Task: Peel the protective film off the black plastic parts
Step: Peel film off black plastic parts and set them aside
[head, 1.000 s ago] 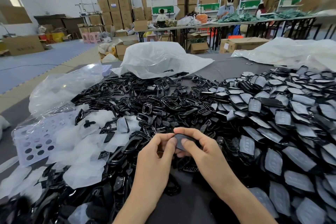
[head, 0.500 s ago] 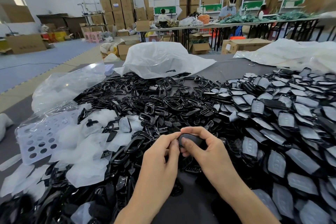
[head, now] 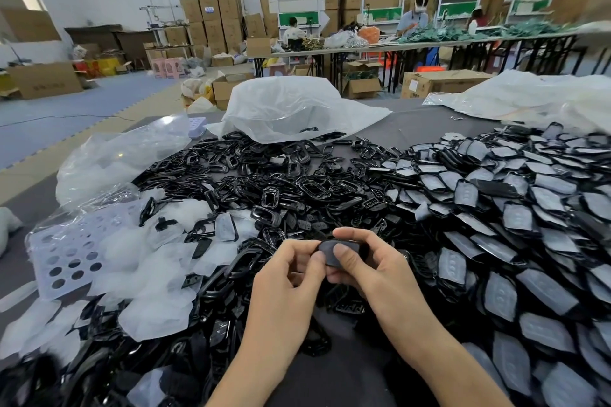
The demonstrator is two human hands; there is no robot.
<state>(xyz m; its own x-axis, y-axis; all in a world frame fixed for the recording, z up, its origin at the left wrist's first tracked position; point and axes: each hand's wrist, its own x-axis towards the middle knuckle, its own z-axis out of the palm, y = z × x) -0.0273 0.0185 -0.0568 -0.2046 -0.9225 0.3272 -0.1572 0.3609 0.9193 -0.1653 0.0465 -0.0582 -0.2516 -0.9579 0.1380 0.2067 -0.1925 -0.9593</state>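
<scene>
Both hands hold one small black plastic part (head: pixel 334 249) above the table's near edge. My right hand (head: pixel 373 269) grips it with the thumb on its face and fingers curled over its top. My left hand (head: pixel 291 269) pinches its left edge between thumb and forefinger. Whether film still covers this part is not clear. A large heap of film-covered black parts (head: pixel 515 228) lies to the right. Bare black frames (head: pixel 281 182) are piled in the middle. Peeled white film pieces (head: pixel 155 274) lie at the left.
A perforated lilac sheet (head: pixel 71 254) lies under clear plastic at the left. White plastic bags (head: pixel 291 109) sit at the table's far side, another bag (head: pixel 529 96) at the far right. Beyond are cardboard boxes and people at long tables.
Both hands have lifted slightly with the part and turned it. My right thumb now lies across its face, and my left fingers have shifted onto its left edge.
</scene>
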